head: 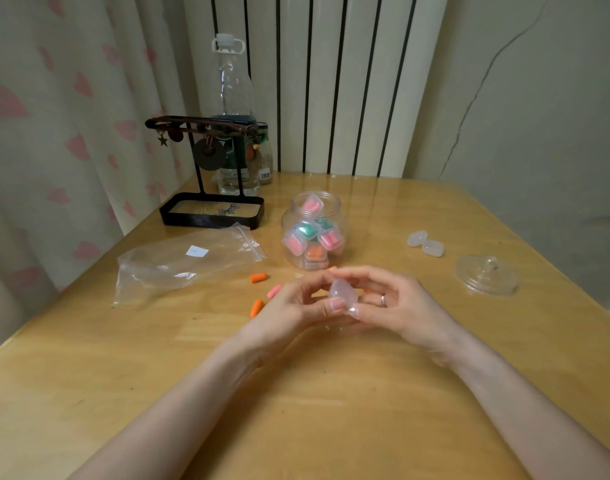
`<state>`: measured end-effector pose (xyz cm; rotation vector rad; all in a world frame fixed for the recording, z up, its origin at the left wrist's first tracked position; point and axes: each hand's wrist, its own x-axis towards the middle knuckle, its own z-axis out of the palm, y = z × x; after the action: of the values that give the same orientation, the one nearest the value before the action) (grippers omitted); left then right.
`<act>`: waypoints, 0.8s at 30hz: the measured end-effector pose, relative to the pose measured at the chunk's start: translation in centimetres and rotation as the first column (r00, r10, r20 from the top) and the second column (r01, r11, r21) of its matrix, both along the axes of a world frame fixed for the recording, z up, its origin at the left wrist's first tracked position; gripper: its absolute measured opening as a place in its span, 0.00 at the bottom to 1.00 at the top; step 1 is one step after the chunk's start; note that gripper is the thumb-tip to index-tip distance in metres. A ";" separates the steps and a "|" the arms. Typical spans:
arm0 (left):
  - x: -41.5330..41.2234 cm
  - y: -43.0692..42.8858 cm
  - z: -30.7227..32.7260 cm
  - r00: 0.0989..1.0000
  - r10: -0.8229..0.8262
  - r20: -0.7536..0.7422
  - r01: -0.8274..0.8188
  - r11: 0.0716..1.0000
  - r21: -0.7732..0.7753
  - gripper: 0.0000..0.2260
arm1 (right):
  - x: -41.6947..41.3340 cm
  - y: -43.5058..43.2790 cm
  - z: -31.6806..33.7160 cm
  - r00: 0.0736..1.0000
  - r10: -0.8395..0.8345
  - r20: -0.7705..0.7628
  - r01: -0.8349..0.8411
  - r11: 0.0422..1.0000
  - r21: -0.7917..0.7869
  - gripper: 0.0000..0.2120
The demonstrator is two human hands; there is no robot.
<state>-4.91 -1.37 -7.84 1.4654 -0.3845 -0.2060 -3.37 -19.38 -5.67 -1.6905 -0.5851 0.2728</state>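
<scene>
Clear case: held over the table, just before the jar.
Left hand: pinching the case with thumb and fingertips.
Right hand: curled around its other side.
Lid: open or closed, cannot tell.
Risk: slipping from the fingers if pried too hard, being small and smooth.
Second risk: knocking the loose earplugs away with a wrist.

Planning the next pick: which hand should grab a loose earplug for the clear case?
Left, likely. The pink earplug lies right beside the left hand; the right hand sits beyond the clear case and could hold it alone.
</scene>
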 end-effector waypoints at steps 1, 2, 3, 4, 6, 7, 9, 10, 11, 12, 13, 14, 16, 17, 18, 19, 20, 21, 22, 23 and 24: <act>-0.1 -0.1 0.0 1.000 -0.014 -0.009 0.014 1.000 -0.016 0.20 | 0.0 -0.1 0.0 0.999 0.022 -0.046 -0.021 1.000 0.022 0.19; -0.1 -0.2 0.0 0.999 -0.030 -0.011 0.030 0.999 -0.019 0.20 | -0.1 -0.2 0.0 0.996 0.037 -0.087 -0.033 0.999 0.040 0.18; -0.2 -0.2 0.1 0.999 -0.043 -0.008 0.043 0.999 -0.013 0.20 | -0.2 -0.3 0.1 0.993 0.048 -0.112 -0.043 0.998 0.043 0.17; -0.2 -0.3 0.1 0.999 -0.052 -0.003 0.052 0.999 -0.007 0.20 | -0.2 -0.4 0.1 0.991 0.052 -0.121 -0.049 0.998 0.034 0.17; -0.1 -0.4 -0.1 0.998 -0.054 -0.013 0.054 0.998 -0.022 0.18 | -0.3 -0.3 0.0 0.991 0.042 -0.127 -0.040 0.999 0.022 0.17; -0.1 -0.4 -0.1 0.999 -0.048 -0.024 0.047 0.998 -0.040 0.17 | -0.3 -0.2 -0.1 0.992 0.025 -0.126 -0.023 1.000 0.021 0.16; -0.1 -0.5 -0.4 0.999 -0.042 -0.034 0.039 0.997 -0.070 0.12 | -0.5 0.2 -0.3 0.995 -0.014 -0.095 0.017 1.000 0.023 0.16; -0.2 -0.6 -0.4 0.999 -0.039 -0.031 0.036 0.997 -0.073 0.12 | -0.5 0.4 -0.4 0.997 -0.027 -0.070 0.029 0.999 0.030 0.15; -0.3 -0.7 -0.4 0.999 -0.033 -0.026 0.031 0.997 -0.069 0.12 | -0.6 0.6 -0.5 0.998 -0.037 -0.045 0.039 0.998 0.040 0.15; -0.3 -0.8 -0.5 0.999 -0.020 -0.025 0.018 0.998 -0.064 0.13 | -0.6 0.7 -0.6 0.999 -0.050 -0.022 0.050 0.998 0.043 0.16; -0.3 -0.9 -0.5 1.000 -0.002 -0.029 0.000 0.998 -0.061 0.13 | -0.7 0.8 -0.6 0.998 -0.062 0.000 0.062 0.997 0.038 0.18; -0.4 -1.0 -0.4 0.999 0.016 -0.035 -0.018 0.998 -0.062 0.14 | -0.7 0.9 -0.8 0.997 -0.076 0.024 0.076 0.997 0.029 0.20; -0.5 -1.1 -0.5 0.998 0.044 -0.041 -0.047 0.997 -0.063 0.15 | -0.7 1.1 -1.0 0.993 -0.099 0.061 0.097 0.995 0.027 0.22; -0.4 -1.1 -0.5 0.998 0.057 -0.042 -0.059 0.996 -0.062 0.15 | -0.8 1.2 -1.0 0.991 -0.106 0.078 0.104 0.994 0.026 0.21; -0.5 -1.2 -0.5 0.997 0.067 -0.045 -0.070 0.996 -0.063 0.15 | -0.8 1.3 -1.0 0.990 -0.113 0.090 0.112 0.994 0.021 0.20; -0.5 -1.2 -0.4 0.996 0.075 -0.052 -0.079 0.995 -0.066 0.15 | -0.9 1.4 -1.0 0.988 -0.119 0.095 0.118 0.993 0.018 0.19; -0.5 -1.2 -0.5 0.995 0.085 -0.057 -0.088 0.994 -0.066 0.15 | -1.0 1.5 -1.0 0.988 -0.123 0.098 0.122 0.992 0.018 0.18; -0.5 -1.3 -0.5 0.994 0.095 -0.058 -0.098 0.993 -0.062 0.14 | -1.0 1.5 -1.0 0.987 -0.126 0.100 0.125 0.992 0.018 0.19; -0.6 -1.3 -0.5 0.994 0.097 -0.057 -0.101 0.993 -0.060 0.14 | -1.0 1.5 -0.9 0.986 -0.129 0.105 0.128 0.992 0.017 0.18; -0.6 -1.4 -0.4 0.994 0.095 -0.060 -0.099 0.993 -0.059 0.14 | -1.0 1.5 -1.0 0.985 -0.133 0.110 0.133 0.991 0.015 0.18; -0.7 -1.4 -0.4 0.994 0.091 -0.068 -0.095 0.994 -0.061 0.14 | -1.0 1.6 -1.1 0.984 -0.136 0.113 0.136 0.991 0.014 0.17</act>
<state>-5.61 -2.77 -8.22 1.4060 -0.2671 -0.1644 -4.40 -17.79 -6.82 -1.7395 -0.5504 0.0770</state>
